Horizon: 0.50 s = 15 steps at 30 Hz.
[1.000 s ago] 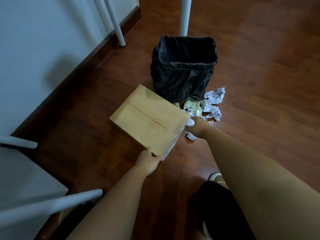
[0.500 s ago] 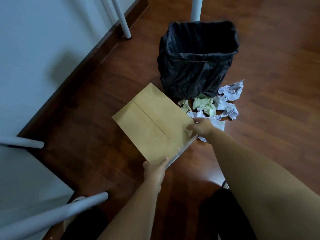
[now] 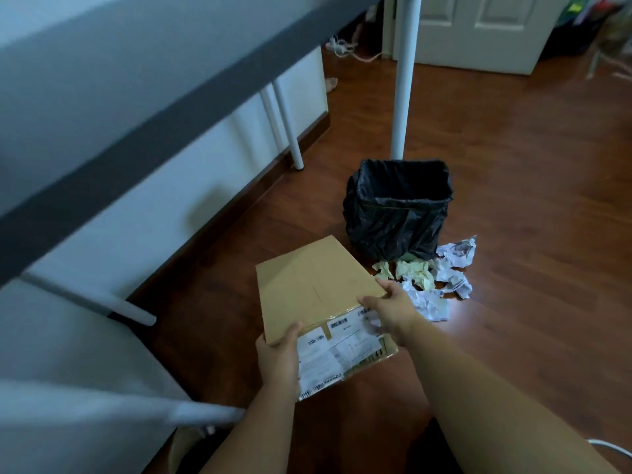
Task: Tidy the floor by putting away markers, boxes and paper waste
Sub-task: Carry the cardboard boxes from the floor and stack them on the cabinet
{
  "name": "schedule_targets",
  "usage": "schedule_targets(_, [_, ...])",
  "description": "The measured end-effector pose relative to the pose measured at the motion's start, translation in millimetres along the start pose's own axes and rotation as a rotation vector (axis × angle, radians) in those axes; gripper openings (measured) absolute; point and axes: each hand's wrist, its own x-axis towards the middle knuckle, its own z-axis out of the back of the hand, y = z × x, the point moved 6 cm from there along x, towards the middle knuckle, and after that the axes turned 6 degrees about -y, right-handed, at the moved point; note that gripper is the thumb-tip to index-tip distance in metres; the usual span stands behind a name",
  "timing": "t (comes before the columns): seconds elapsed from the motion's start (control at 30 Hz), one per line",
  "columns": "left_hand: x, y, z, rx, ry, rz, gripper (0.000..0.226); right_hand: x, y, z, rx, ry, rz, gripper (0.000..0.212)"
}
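Observation:
A brown cardboard box (image 3: 313, 285) with white shipping labels on its near side is held above the wooden floor. My left hand (image 3: 278, 359) grips its near left corner. My right hand (image 3: 390, 311) grips its right edge. Behind the box stands a bin lined with a black bag (image 3: 396, 213), its mouth open. Crumpled white and pale green paper (image 3: 432, 278) lies on the floor in front of the bin, to the right of the box.
A grey-edged table (image 3: 136, 131) overhangs the left, with white legs (image 3: 405, 77) near the bin. A white chair (image 3: 85, 371) is at the lower left. A white door (image 3: 478, 29) and cables lie at the back.
The box has been lifted off the floor and tipped so that its labelled side faces me. My view has risen and now takes in the table edge and the door.

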Motion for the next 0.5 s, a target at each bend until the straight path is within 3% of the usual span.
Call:
schedule_targets(0.3, [-104,-91,12,-0.049,0.128,-0.313,0.072,-122,78,56,0.162,-0.140,0.245,0.072])
schedule_targets(0.5, [-189,-125,10,-0.030,0.312,-0.501,0.075,-205,105,117,0.423,-0.344,0.408,0.047])
